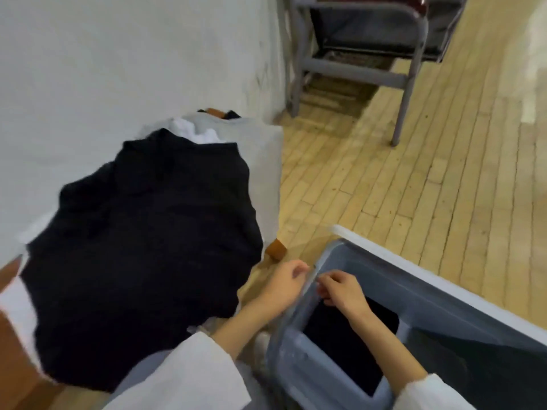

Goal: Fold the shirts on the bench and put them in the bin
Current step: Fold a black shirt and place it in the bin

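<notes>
- Left sleeve (186, 372), left of the bin (296, 368): white, loose, with a wide open cuff that ends partway up the forearm.
- Right sleeve (429, 392), at the bin's near edge: white, same loose cut.

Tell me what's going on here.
A person in white sleeves is working through shirts. Both hands are at the near corner of the grey bin: the left hand just outside the rim, the right hand over the opening. Neither visibly holds cloth, though the picture is blurred. A dark folded item lies inside the bin. A black shirt lies spread and unfolded on the bench, with a white garment beyond it.
</notes>
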`<state>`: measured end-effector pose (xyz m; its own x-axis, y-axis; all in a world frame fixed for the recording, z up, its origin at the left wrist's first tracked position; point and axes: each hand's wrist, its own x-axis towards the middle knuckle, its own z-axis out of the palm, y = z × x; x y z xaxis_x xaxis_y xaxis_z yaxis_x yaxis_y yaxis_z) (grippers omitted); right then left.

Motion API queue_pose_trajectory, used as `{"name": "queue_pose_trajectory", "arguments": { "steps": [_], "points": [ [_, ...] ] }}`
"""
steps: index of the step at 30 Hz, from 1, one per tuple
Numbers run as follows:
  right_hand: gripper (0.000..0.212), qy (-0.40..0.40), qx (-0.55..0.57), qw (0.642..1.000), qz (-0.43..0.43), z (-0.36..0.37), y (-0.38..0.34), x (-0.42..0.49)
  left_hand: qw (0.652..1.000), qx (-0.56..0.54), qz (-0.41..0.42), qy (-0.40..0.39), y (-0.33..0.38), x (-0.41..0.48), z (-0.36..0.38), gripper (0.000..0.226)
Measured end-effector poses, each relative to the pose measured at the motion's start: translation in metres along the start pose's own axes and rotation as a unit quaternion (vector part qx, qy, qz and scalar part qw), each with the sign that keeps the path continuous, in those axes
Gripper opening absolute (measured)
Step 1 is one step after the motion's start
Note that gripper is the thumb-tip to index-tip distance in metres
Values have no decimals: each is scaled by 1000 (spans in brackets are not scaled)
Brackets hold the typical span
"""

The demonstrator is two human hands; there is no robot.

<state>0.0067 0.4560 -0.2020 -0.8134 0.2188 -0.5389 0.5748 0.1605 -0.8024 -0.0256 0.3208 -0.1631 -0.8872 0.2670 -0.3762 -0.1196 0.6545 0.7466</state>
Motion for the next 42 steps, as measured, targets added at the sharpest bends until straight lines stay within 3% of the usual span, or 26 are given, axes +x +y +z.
{"name": "queue_pose_trajectory", "arguments": {
  "steps": [6, 11, 19, 21, 23, 25, 28, 30, 31, 33, 36, 39, 42],
  "points": [
    [17, -89, -97, 973, -191, 92, -158, -47, 971, 106, 28, 214, 0, -66, -127, 23],
    [8, -147, -182, 934, -269, 174, -232, -75, 940, 107, -32, 324, -41, -114, -228, 22],
    [64, -122, -322, 867, -360, 240, -270, -67, 954, 90, -57, 281, -107, -123, -306, 53],
    [63, -105, -387, 832, -384, 248, -273, -61, 954, 99, -42, 281, -107, -110, -313, 66],
    [43, -88, -449, 799, -390, 257, -273, -55, 950, 117, -38, 288, -103, -95, -319, 72],
    [27, -70, -398, 831, -382, 263, -275, -55, 936, 153, -62, 310, -98, -80, -323, 75],
    [16, -100, -176, 904, -376, 261, -289, -72, 923, 214, -93, 307, -94, -62, -330, 78],
    [10, -176, -91, 909, -367, 256, -302, -79, 940, 126, -52, 312, -92, -53, -334, 59],
    [17, -194, -86, 906, -365, 252, -307, -78, 942, 43, -10, 331, -91, -52, -335, 42],
    [49, -182, -137, 903, -365, 244, -312, -64, 929, -115, 33, 349, -83, -61, -336, 19],
    [72, -110, -308, 867, -376, 236, -307, -36, 912, -202, 49, 354, -69, -87, -343, 24],
    [54, -80, -459, 778, -421, 243, -293, -34, 912, -196, 80, 353, -61, -114, -358, 26],
    [32, -34, -413, 762, -497, 250, -291, -62, 904, -178, 79, 380, -60, -143, -373, 25]
  ]
}}
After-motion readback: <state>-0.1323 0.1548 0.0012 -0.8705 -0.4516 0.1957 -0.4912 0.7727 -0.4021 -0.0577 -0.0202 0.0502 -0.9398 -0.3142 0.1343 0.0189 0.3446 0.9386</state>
